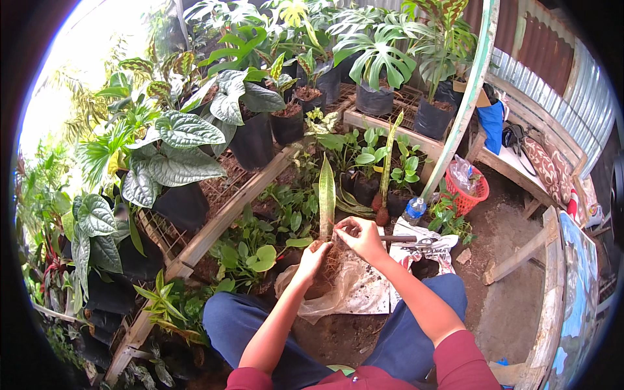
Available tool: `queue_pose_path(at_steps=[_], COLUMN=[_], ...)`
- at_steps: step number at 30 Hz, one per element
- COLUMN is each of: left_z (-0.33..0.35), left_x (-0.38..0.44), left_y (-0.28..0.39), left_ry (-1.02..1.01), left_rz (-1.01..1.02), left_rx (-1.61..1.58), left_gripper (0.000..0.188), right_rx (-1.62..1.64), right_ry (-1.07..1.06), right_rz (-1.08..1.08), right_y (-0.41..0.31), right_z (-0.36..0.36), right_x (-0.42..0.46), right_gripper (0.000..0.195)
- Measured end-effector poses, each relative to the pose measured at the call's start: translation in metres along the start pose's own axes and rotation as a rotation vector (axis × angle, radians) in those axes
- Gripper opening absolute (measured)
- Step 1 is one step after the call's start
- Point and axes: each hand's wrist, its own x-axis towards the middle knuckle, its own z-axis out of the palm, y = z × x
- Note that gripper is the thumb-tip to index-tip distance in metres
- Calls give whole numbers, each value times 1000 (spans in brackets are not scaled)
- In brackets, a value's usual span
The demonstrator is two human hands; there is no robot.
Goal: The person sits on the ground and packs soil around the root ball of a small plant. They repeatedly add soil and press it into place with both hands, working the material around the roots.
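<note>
An upright snake plant leaf (326, 195) with yellowish edges stands in front of me. My left hand (314, 258) grips it low down, just above a tangle of brown roots (332, 265). Close to the leaf's base on the other side is my right hand (361, 240), its thumb and fingertips drawn together. Whether they pinch a root or the leaf's edge is too small to tell. Below both hands a clear plastic bag (312, 307) lies crumpled on a white sack (368, 290) specked with soil. A dark rod-like handle (397, 239) sticks out beyond my right wrist.
Another snake plant (386, 170) with a clump of soil stands beyond my hands, near a plastic bottle (415, 209). Right of it are a wooden post (463, 97) and a red basket (468, 192). Potted plants on a wood-framed mesh bench (229, 204) line the left.
</note>
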Motion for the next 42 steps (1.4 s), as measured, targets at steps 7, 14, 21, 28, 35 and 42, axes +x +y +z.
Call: queue_pose_path(at_steps=[7,14,21,28,35,42], left_z=[4,7,5,6,4,9], left_x=[6,0,1,1,1,-6], left_y=[-4,10,10,10,9,16], left_ry=[68,-34,-61,-88,-89,-76], left_rz=[86,8,-2,-2,-18,-26], left_rx=[24,-77,6,43,36,35], left_gripper=[26,32,38,41,41,36], right_rx=[-117,-292,-13,128,91,496], right_ry=[-19,-51,-44,-191,-199,-260], right_rz=[-88,-404,-233,86,-10,156], right_y=[1,2,-1,5,6,3], right_z=[3,-7,-19,-23,-22,-26], right_x=[-6,-1,5,6,7,6], right_gripper=[10,7,10,11,14,14])
